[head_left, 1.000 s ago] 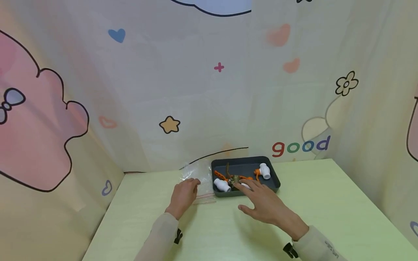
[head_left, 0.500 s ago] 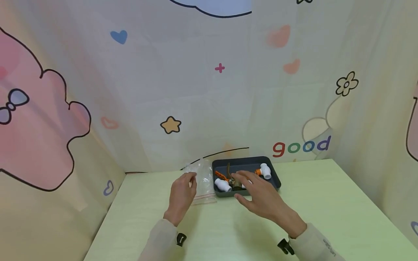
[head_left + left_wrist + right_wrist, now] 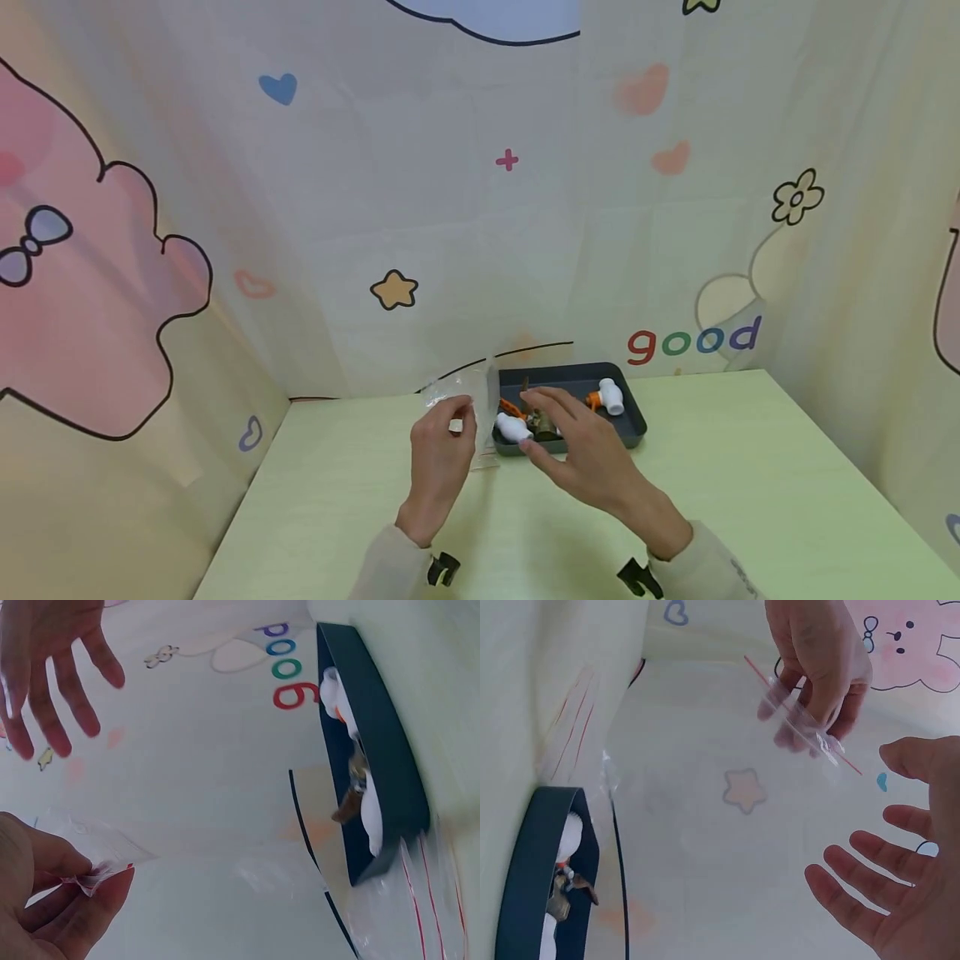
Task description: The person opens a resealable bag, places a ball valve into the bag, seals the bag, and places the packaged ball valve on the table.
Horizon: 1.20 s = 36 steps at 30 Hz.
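Observation:
My left hand (image 3: 441, 454) pinches the edge of a clear zip bag (image 3: 105, 847) between thumb and fingers; its red seal line (image 3: 761, 671) shows in the right wrist view. This bag is raised off the table, overlapping the tray's left end in the head view. Facing it, my right hand (image 3: 596, 458) hovers before the tray with spread, relaxed fingers, holding nothing. Inside the dark grey tray (image 3: 642, 422) lie a white fitting (image 3: 513, 428) at the left, a white tee-shaped piece with an orange part (image 3: 612, 397) at the right, and a brass-coloured fitting (image 3: 544, 426), partly hidden by my right hand.
More clear bags with red seal lines (image 3: 424, 900) lie flat on the pale green table (image 3: 337, 483), against the tray's left end. A printed curtain (image 3: 450, 208) stands close behind the tray and along both sides.
My left hand has lifted the zip bag from the table and moved it rightward. The right hand has drawn slightly left, closer to the left hand, and its fingers stay spread.

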### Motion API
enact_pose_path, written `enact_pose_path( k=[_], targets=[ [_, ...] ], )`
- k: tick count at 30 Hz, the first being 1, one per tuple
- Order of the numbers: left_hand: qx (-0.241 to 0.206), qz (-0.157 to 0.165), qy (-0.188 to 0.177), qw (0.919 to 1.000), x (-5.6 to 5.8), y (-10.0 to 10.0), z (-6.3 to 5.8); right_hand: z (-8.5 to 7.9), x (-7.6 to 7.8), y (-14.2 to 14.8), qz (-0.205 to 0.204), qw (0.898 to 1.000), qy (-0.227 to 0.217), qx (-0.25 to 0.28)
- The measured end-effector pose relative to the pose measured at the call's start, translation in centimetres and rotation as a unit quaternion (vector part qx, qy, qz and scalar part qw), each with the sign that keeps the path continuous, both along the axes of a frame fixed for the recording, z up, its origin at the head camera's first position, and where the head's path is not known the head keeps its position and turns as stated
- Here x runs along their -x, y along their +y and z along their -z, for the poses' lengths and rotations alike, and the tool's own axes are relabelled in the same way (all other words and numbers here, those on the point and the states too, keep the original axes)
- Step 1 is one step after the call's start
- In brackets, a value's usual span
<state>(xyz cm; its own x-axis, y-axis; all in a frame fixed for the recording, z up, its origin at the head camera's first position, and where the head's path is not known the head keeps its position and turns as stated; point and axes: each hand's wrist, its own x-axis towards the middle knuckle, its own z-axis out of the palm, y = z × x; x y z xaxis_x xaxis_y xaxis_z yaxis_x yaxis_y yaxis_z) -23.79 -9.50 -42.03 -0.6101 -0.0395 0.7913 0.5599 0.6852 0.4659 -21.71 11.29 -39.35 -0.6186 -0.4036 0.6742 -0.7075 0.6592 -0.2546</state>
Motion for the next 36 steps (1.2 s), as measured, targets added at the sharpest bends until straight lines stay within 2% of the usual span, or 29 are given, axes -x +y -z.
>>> enact_pose_path(
  k=[8, 12, 21, 28, 32, 36],
  targets=[
    [-0.048, 0.040, -0.001, 0.9980, -1.0, 2.1, -0.7, -0.4, -0.4, -0.7, 0.000, 0.999, -0.021, 0.035],
    [-0.059, 0.060, -0.001, 0.9965, -1.5, 3.1, -0.9, -0.3, -0.6, -0.8, 0.011, 0.999, -0.017, 0.034],
    [-0.058, 0.087, 0.002, 0.9945, -2.3, 4.2, -0.6, 0.1, -0.6, -0.7, 0.025, 0.999, -0.015, 0.030],
    [-0.064, 0.125, 0.001, 0.9901, -2.6, 4.8, -0.5, 0.4, -0.6, -0.6, 0.027, 0.998, -0.017, 0.060],
    [-0.053, 0.128, 0.016, 0.9902, -2.6, 4.9, -0.4, 0.6, -0.5, -0.6, 0.032, 0.996, -0.005, 0.088],
    [-0.037, 0.119, 0.018, 0.9920, -2.6, 4.8, -0.2, 0.8, -0.3, -0.4, 0.048, 0.994, 0.026, 0.097]
  ],
)
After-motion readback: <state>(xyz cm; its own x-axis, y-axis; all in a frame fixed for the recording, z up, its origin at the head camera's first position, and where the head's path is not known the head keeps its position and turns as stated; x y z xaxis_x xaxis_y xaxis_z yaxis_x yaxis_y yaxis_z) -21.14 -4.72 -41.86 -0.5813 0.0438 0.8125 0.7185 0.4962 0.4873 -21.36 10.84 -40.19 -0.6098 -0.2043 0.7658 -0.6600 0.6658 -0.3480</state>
